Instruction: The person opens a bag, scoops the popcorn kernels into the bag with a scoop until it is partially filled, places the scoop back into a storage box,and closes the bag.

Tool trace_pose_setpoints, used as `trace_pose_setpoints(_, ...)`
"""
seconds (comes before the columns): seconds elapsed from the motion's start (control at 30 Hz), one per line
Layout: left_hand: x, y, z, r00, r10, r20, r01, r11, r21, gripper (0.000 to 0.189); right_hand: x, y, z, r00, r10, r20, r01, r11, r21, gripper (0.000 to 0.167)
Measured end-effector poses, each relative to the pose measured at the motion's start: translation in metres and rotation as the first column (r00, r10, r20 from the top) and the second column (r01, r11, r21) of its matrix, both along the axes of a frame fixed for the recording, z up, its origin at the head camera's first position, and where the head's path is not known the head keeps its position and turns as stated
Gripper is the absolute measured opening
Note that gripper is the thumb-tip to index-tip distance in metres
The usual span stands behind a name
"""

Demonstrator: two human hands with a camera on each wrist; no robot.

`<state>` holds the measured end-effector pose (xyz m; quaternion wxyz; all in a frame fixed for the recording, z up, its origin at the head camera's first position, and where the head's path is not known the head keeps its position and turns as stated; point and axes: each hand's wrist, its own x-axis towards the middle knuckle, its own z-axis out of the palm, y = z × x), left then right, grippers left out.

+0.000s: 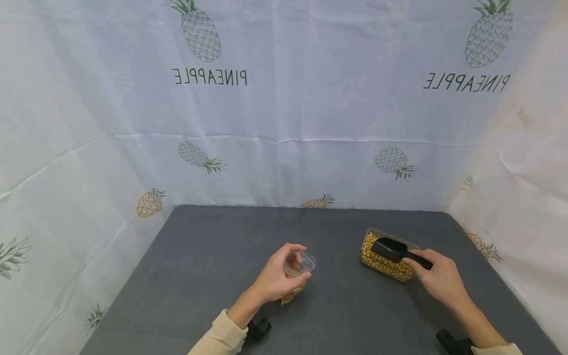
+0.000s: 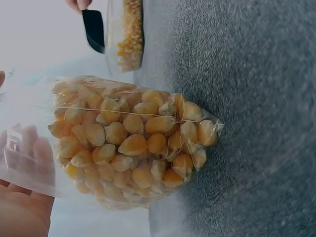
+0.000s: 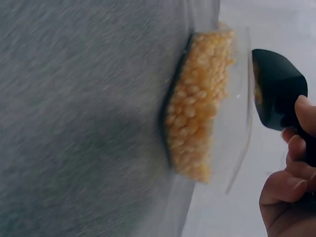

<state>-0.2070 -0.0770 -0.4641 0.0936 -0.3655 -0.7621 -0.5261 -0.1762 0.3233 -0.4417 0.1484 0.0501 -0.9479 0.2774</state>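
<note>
My left hand point(image 1: 276, 277) grips the open top of a clear plastic bag point(image 2: 133, 143) part-filled with corn kernels. The bag's mouth is spread round and faces up, and its bottom corner is right at the tabletop in the left wrist view. In my right hand point(image 1: 443, 280) is the handle of a black scoop point(image 1: 390, 249). The scoop's bowl is over a clear rectangular container point(image 1: 369, 260) holding yellow corn kernels. Seen from the right wrist, the scoop point(image 3: 279, 89) is above the container's rim, with some yellow kernels showing at its edge.
Both hands work over a dark grey tabletop point(image 1: 213, 256). A white curtain point(image 1: 275, 108) printed with pineapples hangs behind it and along both sides. The container stands to the right of the bag, with a stretch of tabletop between them.
</note>
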Motion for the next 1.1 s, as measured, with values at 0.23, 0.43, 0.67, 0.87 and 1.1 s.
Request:
trace_pose_setpoints(0.23,0.002,0.002,-0.003,0.999,-0.01,0.03,0.011,1.0,-0.012,0.048,0.002,0.011,-0.01,0.999,-0.036,0.038,0.035,0.999,0.023,0.045)
trace_pose_setpoints(0.43,0.002,0.0,-0.002,0.997,-0.009,0.071,0.011,0.999,-0.036,0.054,0.002,0.014,-0.018,0.999,-0.043,0.028,0.042,0.999,0.031,0.043)
trace_pose_setpoints(0.67,0.001,-0.002,0.001,0.989,-0.032,0.145,0.04,0.998,-0.052,0.066,0.002,0.015,-0.021,0.996,-0.05,0.076,0.047,0.998,0.039,0.047)
trace_pose_setpoints(0.87,-0.002,-0.006,-0.002,0.976,-0.133,0.173,0.131,0.991,0.023,0.064,0.003,0.014,-0.021,0.995,-0.061,0.081,0.058,0.997,0.04,0.046)
trace_pose_setpoints(1.1,-0.006,-0.003,-0.007,0.969,-0.218,0.118,0.2,0.968,0.15,0.044,0.007,0.013,-0.018,0.993,-0.076,0.089,0.071,0.996,0.055,0.044)
